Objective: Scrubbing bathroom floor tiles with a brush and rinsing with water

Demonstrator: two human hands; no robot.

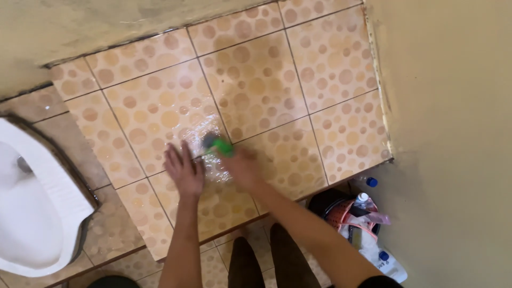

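My right hand point(242, 168) grips a green-handled scrub brush point(217, 144) and presses its dark head against the wet, spotted beige floor tiles point(298, 69). The hand and brush are blurred by motion. My left hand point(184, 169) lies flat on the tiles just left of the brush, fingers spread, holding nothing. A shiny wet patch surrounds the brush. My dark trouser legs show at the bottom of the view.
A white squat toilet pan point(37, 213) sits at the left in a lower tiled step. A basket point(349, 213) of bottles and cleaning items stands at the lower right beside a beige wall point(453, 133). Another wall runs along the top.
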